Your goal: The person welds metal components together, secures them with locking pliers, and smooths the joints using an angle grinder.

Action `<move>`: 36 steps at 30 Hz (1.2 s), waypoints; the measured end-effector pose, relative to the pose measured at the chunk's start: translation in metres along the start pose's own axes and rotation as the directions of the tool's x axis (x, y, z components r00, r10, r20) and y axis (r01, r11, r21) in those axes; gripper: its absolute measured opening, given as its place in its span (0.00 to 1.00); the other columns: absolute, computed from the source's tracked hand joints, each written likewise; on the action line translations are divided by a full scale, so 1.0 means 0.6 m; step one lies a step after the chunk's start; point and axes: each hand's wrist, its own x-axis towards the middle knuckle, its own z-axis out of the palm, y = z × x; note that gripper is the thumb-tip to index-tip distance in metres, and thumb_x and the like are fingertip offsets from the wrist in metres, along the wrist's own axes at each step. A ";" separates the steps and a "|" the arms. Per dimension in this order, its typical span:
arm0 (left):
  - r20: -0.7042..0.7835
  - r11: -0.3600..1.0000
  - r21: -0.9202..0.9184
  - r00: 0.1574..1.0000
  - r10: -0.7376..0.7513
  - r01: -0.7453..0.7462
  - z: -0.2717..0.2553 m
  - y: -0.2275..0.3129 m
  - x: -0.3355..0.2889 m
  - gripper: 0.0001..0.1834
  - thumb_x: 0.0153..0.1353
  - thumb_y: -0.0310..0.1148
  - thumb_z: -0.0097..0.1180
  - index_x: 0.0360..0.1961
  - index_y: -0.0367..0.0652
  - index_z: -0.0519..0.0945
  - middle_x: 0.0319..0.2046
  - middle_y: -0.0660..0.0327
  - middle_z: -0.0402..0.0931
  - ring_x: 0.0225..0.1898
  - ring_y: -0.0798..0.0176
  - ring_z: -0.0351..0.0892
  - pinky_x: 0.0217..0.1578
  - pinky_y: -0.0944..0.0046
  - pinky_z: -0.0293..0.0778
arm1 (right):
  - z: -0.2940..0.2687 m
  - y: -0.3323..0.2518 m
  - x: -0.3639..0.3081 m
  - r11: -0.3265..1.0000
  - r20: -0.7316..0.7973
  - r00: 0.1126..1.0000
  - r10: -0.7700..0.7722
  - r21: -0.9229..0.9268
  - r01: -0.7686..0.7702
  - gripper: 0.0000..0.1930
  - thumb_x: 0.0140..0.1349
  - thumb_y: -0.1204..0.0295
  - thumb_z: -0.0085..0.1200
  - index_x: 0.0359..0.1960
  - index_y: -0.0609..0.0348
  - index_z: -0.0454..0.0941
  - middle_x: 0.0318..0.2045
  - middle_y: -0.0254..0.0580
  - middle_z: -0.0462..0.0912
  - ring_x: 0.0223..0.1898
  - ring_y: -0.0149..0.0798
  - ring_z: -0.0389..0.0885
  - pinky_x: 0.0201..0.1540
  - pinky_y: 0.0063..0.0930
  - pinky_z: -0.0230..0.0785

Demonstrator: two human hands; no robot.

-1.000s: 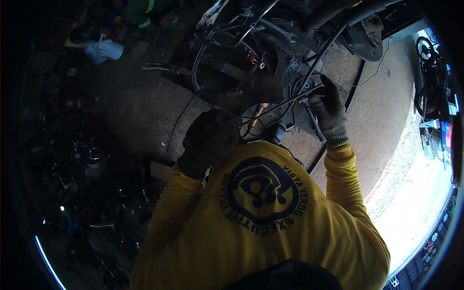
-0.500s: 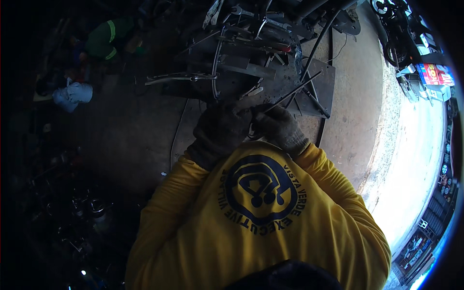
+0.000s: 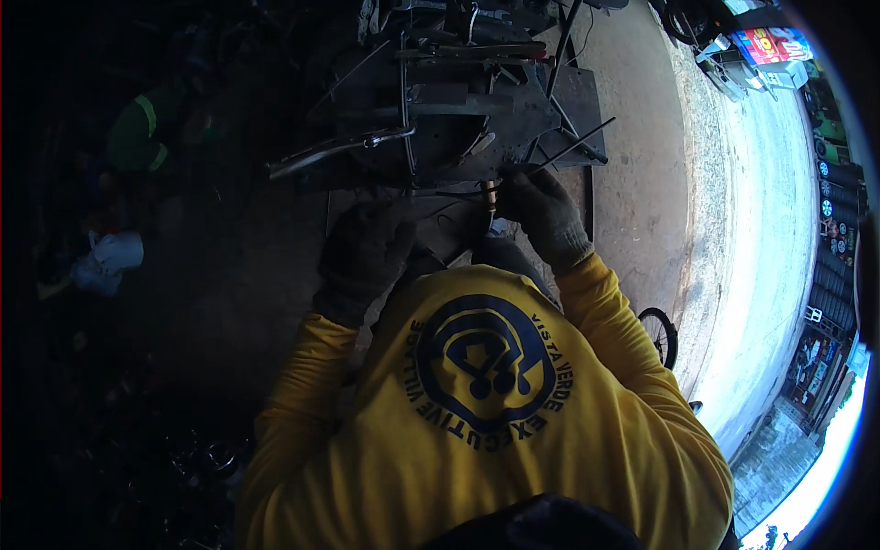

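My right hand point(image 3: 547, 218), in a grey knit work glove, is closed around a thin dark metal rod point(image 3: 587, 137) that slants up to the right. Beside its fingers is a short copper-coloured cylinder point(image 3: 490, 194), with a pale piece below it. My left hand point(image 3: 362, 252), gloved and in deep shadow, hangs lower and further left. Its fingers look curled; what they hold, if anything, is too dark to make out. A thin dark strip point(image 3: 449, 193) runs between the hands. Just beyond is a dark metal workbench point(image 3: 577, 101).
Long silver-coloured tools point(image 3: 344, 151) and an upright metal bar point(image 3: 406, 110) crowd the bench. A person in green point(image 3: 137, 128) is at the dim left, near a pale container point(image 3: 110, 261). A spoked wheel point(image 3: 658, 337) stands right, before a bright roadway point(image 3: 761, 238).
My hands have moved apart, the left one going left and down. The copper-coloured cylinder now shows between them. The view has shifted, so the bench sits higher.
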 end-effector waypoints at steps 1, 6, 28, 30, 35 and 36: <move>0.007 1.000 0.028 1.000 -0.003 0.003 -0.006 -0.003 -0.007 0.13 0.63 0.33 0.64 0.48 0.44 0.83 0.43 0.56 0.83 0.44 0.51 0.83 0.45 0.54 0.79 | 0.003 -0.006 0.003 1.000 -0.003 1.000 -0.020 -0.010 0.020 0.14 0.74 0.65 0.55 0.54 0.61 0.79 0.36 0.35 0.82 0.37 0.31 0.82 0.45 0.28 0.78; -0.019 0.993 0.106 0.998 0.063 -0.061 0.003 0.005 -0.001 0.14 0.62 0.36 0.64 0.48 0.46 0.84 0.39 0.56 0.83 0.40 0.52 0.84 0.42 0.54 0.80 | 0.005 -0.022 0.033 0.998 0.105 0.993 -0.053 -0.038 0.058 0.15 0.75 0.64 0.54 0.54 0.62 0.78 0.36 0.36 0.82 0.38 0.30 0.83 0.43 0.27 0.77; 0.153 0.989 -0.115 0.982 0.110 -0.093 -0.021 -0.038 0.060 0.13 0.62 0.32 0.63 0.47 0.41 0.84 0.42 0.52 0.84 0.43 0.49 0.85 0.45 0.53 0.80 | 0.077 -0.008 0.167 0.969 0.099 0.986 -0.131 -0.197 0.149 0.19 0.74 0.62 0.53 0.56 0.65 0.77 0.45 0.44 0.85 0.45 0.36 0.86 0.51 0.30 0.79; 0.157 0.986 -0.130 0.980 0.124 -0.103 -0.038 -0.071 0.056 0.12 0.63 0.33 0.63 0.47 0.41 0.84 0.41 0.52 0.84 0.42 0.50 0.85 0.44 0.53 0.80 | 0.073 -0.001 0.151 0.991 0.075 0.988 -0.132 -0.025 0.134 0.19 0.74 0.63 0.53 0.57 0.64 0.77 0.46 0.42 0.85 0.45 0.36 0.86 0.51 0.31 0.79; 0.323 0.982 -0.185 0.941 0.101 -0.042 -0.053 -0.164 0.026 0.10 0.65 0.31 0.62 0.46 0.42 0.85 0.36 0.51 0.85 0.40 0.51 0.86 0.41 0.56 0.80 | 0.087 -0.008 0.120 0.983 -0.001 0.983 -0.183 0.009 0.183 0.18 0.73 0.65 0.55 0.58 0.63 0.79 0.48 0.40 0.85 0.46 0.34 0.85 0.52 0.30 0.79; 0.370 0.985 -0.160 0.920 0.125 -0.069 -0.051 -0.172 0.024 0.10 0.65 0.32 0.62 0.46 0.42 0.85 0.36 0.51 0.85 0.40 0.51 0.86 0.41 0.56 0.80 | 0.087 -0.008 0.115 0.986 -0.022 0.985 -0.169 -0.003 0.168 0.18 0.74 0.66 0.54 0.59 0.64 0.78 0.49 0.40 0.85 0.48 0.34 0.85 0.54 0.30 0.79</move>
